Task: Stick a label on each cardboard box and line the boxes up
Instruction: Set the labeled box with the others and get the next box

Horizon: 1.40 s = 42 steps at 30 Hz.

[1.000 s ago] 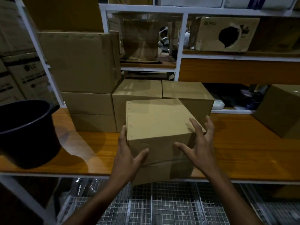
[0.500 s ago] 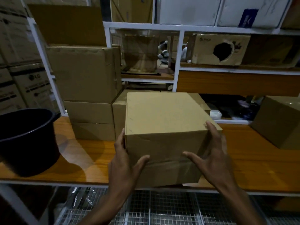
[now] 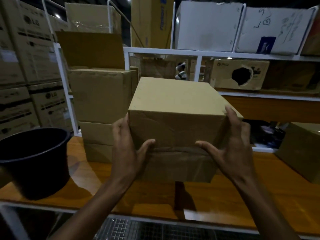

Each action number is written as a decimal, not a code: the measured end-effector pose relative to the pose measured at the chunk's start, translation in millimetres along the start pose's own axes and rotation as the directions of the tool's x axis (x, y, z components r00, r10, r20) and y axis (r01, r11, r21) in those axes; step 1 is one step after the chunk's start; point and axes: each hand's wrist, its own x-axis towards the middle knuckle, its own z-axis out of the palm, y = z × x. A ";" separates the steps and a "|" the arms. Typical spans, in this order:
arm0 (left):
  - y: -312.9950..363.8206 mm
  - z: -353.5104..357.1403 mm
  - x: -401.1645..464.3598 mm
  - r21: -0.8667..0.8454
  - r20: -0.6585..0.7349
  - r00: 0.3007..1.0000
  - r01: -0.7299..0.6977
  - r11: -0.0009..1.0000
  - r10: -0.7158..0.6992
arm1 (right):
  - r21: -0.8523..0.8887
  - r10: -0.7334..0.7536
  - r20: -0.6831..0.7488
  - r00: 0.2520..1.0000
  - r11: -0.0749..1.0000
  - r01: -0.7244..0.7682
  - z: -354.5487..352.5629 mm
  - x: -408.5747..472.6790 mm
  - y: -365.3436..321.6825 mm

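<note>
Two hands clamp plain brown cardboard box [image 3: 180,118] at its sides, raised above orange wooden worktop [image 3: 225,193]: left hand [image 3: 127,149], right hand [image 3: 230,148], fingers curled round edges, thumbs on front face. Advice: keep level, set down square beside stacked brown boxes [image 3: 100,108].

— How's my feed looking?

— Dim overall. I see small ceiling lights [image 3: 57,15] glinting at the top, and the top face of the held box [image 3: 174,97] catches most of that light.

— Shadows?

— The box's lower half is dark, and a dark shadow lies on the orange counter [image 3: 225,193] under it. The black bucket [image 3: 32,161] is nearly featureless.

— Sharpness?

— Soft and grainy. I get wide-angle bending on the shelf frame [image 3: 58,80] at the left edge, and the counter's near edge is smeared.
</note>
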 end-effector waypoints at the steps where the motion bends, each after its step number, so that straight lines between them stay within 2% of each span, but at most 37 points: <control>1: -1.5 0.2 9.9 0.023 -0.020 1.000 -0.007 1.000 0.007 | -0.007 -0.008 -0.005 1.000 1.000 0.008 1.0 9.2 -1.9; 9: -12.3 26.6 93.2 0.061 -0.065 0.998 0.000 0.998 0.004 | -0.042 0.002 0.005 1.000 0.999 -0.001 30.5 91.5 2.7; 13: -25.1 38.6 124.5 0.185 -0.100 0.995 0.004 0.983 0.015 | -0.047 -0.019 -0.014 1.000 0.999 0.018 47.7 123.2 6.6; 19: -38.3 49.4 158.4 0.147 -0.086 0.996 0.027 0.989 -0.014 | -0.071 -0.035 -0.013 0.999 0.997 0.034 76.8 155.5 14.6; 26: -77.0 58.0 206.9 0.444 -0.067 0.997 -0.007 0.896 0.041 | -0.060 -0.028 -0.017 0.999 0.998 0.027 121.0 180.8 28.0; 30: -100.7 63.1 234.7 0.547 -0.020 0.992 -0.092 0.832 0.123 | -0.062 0.009 -0.008 1.000 0.998 -0.009 143.4 192.8 33.1; 34: -126.9 63.0 250.5 0.542 0.047 0.990 -0.139 0.829 0.135 | -0.108 0.027 0.012 1.000 0.994 -0.025 164.2 201.3 33.6; 42: -156.2 64.1 264.0 0.494 0.084 0.993 -0.117 0.861 0.087 | -0.133 0.043 0.021 0.999 0.990 -0.040 196.1 210.7 31.4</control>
